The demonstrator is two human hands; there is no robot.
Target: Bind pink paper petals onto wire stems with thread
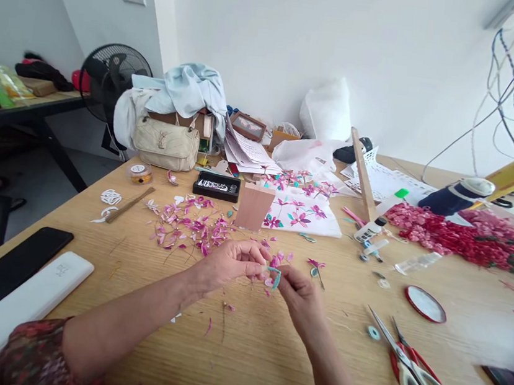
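Hands [228,266] pinch bent teal strip [277,280], longer part apparently pointing down.

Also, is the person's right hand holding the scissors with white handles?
No, those scissors lie on the table, apart from the right hand.

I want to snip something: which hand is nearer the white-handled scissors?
Right. Your right hand is left of the scissors; your left hand is farther left, beyond it.
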